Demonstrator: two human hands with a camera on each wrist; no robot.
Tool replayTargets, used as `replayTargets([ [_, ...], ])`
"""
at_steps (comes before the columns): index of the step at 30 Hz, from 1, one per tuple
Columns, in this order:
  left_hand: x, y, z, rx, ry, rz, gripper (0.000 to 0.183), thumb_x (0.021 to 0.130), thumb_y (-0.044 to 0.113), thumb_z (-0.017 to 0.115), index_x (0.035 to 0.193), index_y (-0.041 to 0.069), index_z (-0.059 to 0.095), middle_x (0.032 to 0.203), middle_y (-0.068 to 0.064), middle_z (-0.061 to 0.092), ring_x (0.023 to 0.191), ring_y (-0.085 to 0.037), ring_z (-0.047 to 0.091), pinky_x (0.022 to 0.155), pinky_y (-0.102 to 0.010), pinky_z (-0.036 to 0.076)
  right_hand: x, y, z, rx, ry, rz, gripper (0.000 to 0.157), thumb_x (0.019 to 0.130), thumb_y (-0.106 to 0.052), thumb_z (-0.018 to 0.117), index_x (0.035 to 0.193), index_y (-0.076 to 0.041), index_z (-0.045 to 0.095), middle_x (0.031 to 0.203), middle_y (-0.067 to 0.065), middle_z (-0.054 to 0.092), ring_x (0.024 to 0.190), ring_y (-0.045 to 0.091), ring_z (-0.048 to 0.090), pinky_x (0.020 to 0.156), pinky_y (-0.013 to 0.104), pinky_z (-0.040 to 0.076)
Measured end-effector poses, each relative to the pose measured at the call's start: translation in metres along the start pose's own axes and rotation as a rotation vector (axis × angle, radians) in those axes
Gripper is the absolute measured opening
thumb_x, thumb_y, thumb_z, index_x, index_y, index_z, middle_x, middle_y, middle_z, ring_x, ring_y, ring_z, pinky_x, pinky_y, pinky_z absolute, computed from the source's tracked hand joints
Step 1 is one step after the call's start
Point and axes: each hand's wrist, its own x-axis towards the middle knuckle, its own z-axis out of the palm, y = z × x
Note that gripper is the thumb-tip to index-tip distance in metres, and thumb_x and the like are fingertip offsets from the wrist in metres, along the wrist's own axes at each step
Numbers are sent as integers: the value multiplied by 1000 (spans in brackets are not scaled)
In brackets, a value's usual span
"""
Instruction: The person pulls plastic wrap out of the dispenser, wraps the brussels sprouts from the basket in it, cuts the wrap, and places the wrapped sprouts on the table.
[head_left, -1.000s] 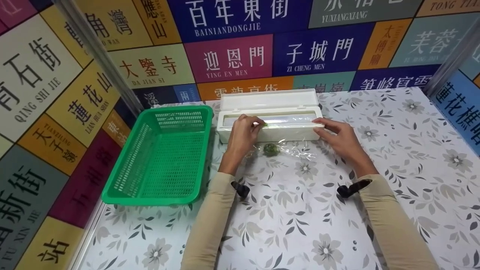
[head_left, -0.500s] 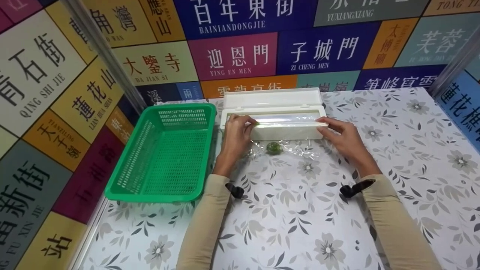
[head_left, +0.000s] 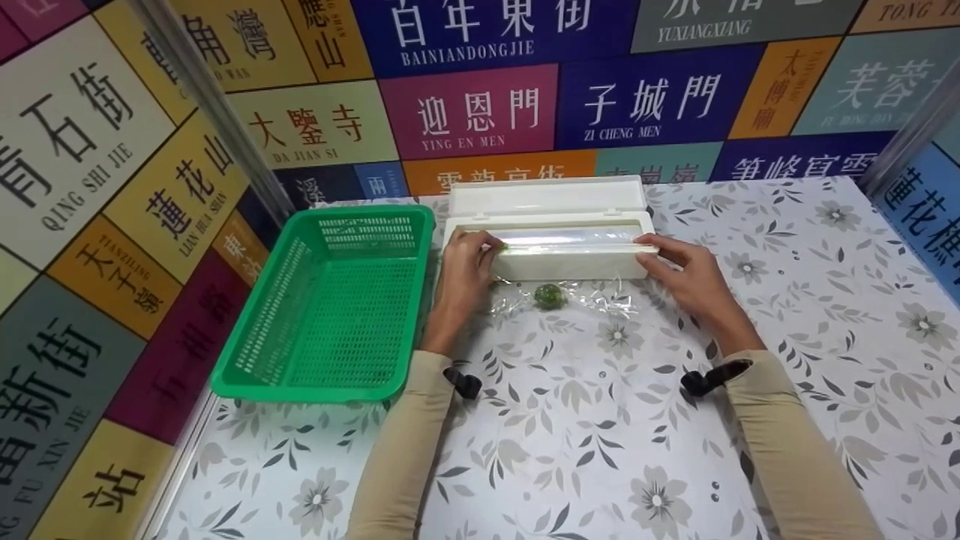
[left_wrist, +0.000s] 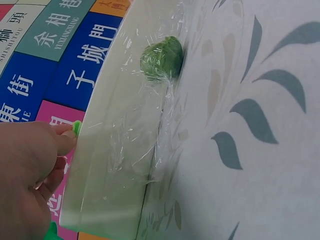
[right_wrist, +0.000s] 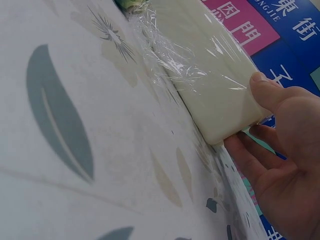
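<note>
A white cling film box [head_left: 574, 265] lies at the back of the table, its lid [head_left: 547, 198] raised behind it. My left hand [head_left: 463, 276] pinches a small green slide cutter [left_wrist: 76, 127] at the box's front top edge, near the left end. At the right end, my right hand [head_left: 686, 274] grips the box, with its thumb on the film at the front corner [right_wrist: 257, 80]. Clear cling film [left_wrist: 135, 130] hangs down the front of the box onto the table. In front lies a round green vegetable [head_left: 550, 296], covered by the film; its kind is unclear.
A green plastic basket [head_left: 411, 330] with perforated sides stands left of the left forearm. The table has a floral cover [head_left: 570, 450]. Printed wall panels [head_left: 480, 109] rise close behind the box and along the left side.
My left hand has slid left along the box's front edge with the slide cutter. The right hand stays at the right end. The view has shifted slightly.
</note>
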Motion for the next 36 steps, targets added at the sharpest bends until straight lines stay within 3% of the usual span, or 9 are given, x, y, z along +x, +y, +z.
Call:
replayTargets([
  [7,0,0,-2,16,-3,-41,11,101,3,74,104,9,83,106,-5,84,109,-27,72,95,-42,58,0,1,0,-21,-9,-28,43,106,-32,72,146,-17,69,153,15,65,142,32,62,93,9,53],
  [15,-1,-3,-1,14,-1,-48,11,102,4,73,104,9,83,106,-5,84,107,-26,72,92,-41,59,1,-2,0,5,-7,-22,43,105,-29,74,145,-14,69,157,15,61,134,14,65,90,10,57],
  [18,-2,-4,-1,14,5,-45,11,102,4,73,103,8,83,105,-5,84,106,-26,72,90,-41,59,1,-2,0,-7,-15,-36,43,106,-27,73,146,-12,68,158,15,59,135,17,64,96,11,55],
  [23,-4,-3,-2,8,8,-37,10,102,5,73,103,8,82,105,-5,84,106,-27,71,90,-41,59,2,-6,1,-36,-47,-30,41,108,-29,68,145,-11,64,157,15,53,145,37,56,122,39,49],
  [26,-4,-3,-2,8,8,-38,10,102,5,73,104,8,82,105,-5,83,105,-27,71,90,-41,58,3,-9,2,-51,-72,-15,40,110,-31,65,144,-10,61,156,18,49,150,45,50,125,57,42],
  [36,-5,-4,-2,12,32,-15,8,101,3,73,102,4,81,104,-9,83,100,-30,71,86,-44,58,5,-8,4,-77,-77,-33,37,111,-21,62,144,-3,57,152,26,47,148,51,50,123,63,42],
])
